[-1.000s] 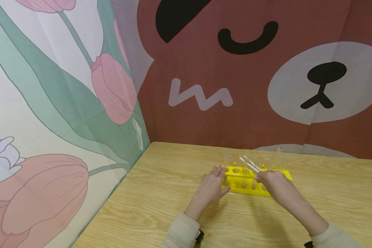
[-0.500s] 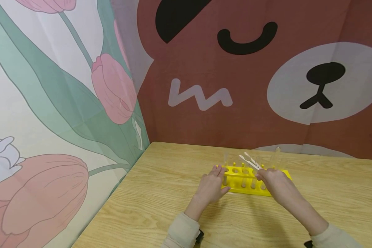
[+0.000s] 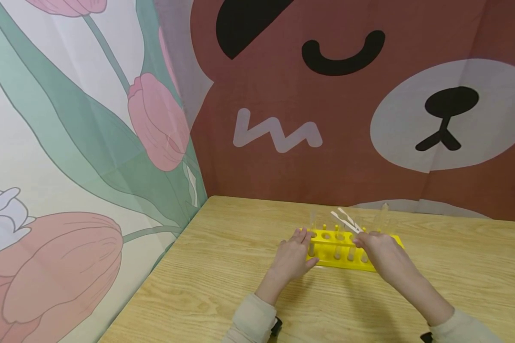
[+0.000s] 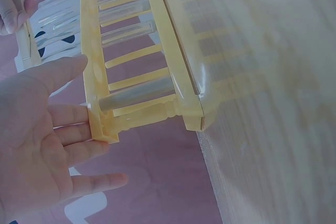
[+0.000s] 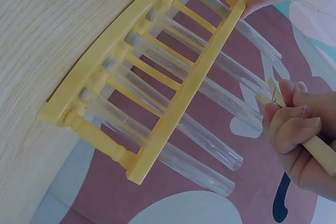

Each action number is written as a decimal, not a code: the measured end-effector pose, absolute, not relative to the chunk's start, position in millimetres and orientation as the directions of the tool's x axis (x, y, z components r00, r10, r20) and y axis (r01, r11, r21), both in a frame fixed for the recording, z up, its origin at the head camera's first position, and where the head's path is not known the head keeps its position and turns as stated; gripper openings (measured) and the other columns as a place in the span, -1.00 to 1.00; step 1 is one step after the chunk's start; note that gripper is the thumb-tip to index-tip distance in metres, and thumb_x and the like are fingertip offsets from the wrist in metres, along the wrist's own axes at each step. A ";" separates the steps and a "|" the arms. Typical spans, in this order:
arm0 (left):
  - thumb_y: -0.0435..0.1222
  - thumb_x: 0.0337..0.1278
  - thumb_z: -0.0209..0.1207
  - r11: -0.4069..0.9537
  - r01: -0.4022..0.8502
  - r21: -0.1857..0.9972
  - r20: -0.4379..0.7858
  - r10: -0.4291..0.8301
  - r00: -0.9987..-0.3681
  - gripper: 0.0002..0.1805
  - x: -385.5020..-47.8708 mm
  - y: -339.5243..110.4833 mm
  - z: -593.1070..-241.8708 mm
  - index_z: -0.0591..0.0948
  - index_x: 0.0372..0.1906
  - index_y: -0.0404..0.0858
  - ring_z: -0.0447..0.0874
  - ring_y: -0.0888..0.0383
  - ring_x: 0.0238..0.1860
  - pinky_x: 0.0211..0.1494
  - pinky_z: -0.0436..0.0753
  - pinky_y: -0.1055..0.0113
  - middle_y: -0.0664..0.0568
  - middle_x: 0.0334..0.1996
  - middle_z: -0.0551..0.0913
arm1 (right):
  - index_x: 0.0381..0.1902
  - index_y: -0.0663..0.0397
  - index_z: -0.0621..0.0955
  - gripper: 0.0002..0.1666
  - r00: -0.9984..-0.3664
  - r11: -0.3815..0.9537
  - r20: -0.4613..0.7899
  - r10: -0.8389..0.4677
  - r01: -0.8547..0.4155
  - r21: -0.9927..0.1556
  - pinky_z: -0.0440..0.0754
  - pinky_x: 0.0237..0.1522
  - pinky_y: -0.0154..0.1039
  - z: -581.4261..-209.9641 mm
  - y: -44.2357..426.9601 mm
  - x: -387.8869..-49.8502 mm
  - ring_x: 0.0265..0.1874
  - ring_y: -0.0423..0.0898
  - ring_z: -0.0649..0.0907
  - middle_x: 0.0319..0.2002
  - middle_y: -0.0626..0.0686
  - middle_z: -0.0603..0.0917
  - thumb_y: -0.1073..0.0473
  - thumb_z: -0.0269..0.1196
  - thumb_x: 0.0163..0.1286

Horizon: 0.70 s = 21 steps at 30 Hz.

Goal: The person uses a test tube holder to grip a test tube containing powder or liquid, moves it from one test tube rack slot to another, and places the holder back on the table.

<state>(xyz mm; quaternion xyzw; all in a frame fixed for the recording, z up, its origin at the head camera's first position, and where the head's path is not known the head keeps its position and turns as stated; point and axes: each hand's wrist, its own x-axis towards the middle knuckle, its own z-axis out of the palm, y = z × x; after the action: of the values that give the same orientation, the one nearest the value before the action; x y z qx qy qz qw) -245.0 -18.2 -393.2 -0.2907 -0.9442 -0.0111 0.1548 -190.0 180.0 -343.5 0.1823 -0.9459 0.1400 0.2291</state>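
Observation:
A yellow test tube rack [image 3: 341,264] stands on the wooden table with several clear test tubes [image 5: 205,145] upright in it. My left hand [image 3: 290,257] is at the rack's left end, its fingers extended and touching the top bar; the left wrist view shows the left palm [image 4: 37,156] beside that bar. In my right hand [image 3: 382,255] I grip a wooden test tube clamp [image 3: 346,221] above the rack, its two tips apart and pointing up and left. The right wrist view puts the clamp close to a tube's mouth; whether they touch I cannot tell.
The wooden table [image 3: 197,276] extends to both sides and in front of the rack. Behind it hangs a brown bear-print cloth [image 3: 283,176], and a tulip-print cloth [image 3: 90,166] lines the left side. One tube [image 3: 384,212] rises higher than the others.
The clamp's tips have risen slightly and look a little further apart in my right hand. My left hand and the rack have stayed in place.

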 end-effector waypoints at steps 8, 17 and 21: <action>0.09 0.06 0.09 0.832 0.551 -0.072 0.298 0.545 -0.784 -0.32 -244.5 -18.3 -392.9 0.35 0.24 -0.20 0.24 0.12 0.23 -0.07 0.51 0.17 -0.03 0.22 0.31 | -0.41 0.25 0.61 -0.94 -0.801 0.885 0.523 -0.291 -0.434 -0.172 0.21 -0.81 -0.43 -343.7 181.0 -189.2 -0.78 -0.28 0.26 -0.46 0.12 0.63 0.33 0.23 0.14; 0.08 0.06 0.10 0.833 0.550 -0.064 0.300 0.542 -0.785 -0.32 -244.8 -17.9 -393.0 0.36 0.23 -0.20 0.25 0.12 0.22 -0.06 0.51 0.15 -0.03 0.22 0.32 | -0.42 0.25 0.61 -0.93 -0.759 0.876 0.572 -0.311 -0.462 -0.137 0.26 -0.79 -0.45 -344.7 182.1 -189.3 -0.73 -0.24 0.41 -0.49 0.11 0.63 0.34 0.26 0.08; 0.08 0.06 0.10 0.834 0.548 -0.062 0.298 0.539 -0.788 -0.32 -245.0 -17.3 -393.0 0.35 0.23 -0.19 0.24 0.12 0.23 -0.06 0.50 0.15 -0.03 0.22 0.32 | -0.43 0.25 0.62 -0.92 -0.764 0.879 0.565 -0.311 -0.457 -0.134 0.30 -0.76 -0.44 -343.8 182.8 -189.4 -0.68 -0.17 0.52 -0.48 0.11 0.63 0.32 0.26 0.09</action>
<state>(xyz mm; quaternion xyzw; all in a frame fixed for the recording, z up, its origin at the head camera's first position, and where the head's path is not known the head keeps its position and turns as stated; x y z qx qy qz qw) -245.0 -17.3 -393.0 -0.2874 -0.9453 -0.0140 0.1534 -189.4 182.8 -343.8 0.2067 -0.9298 0.1330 0.2741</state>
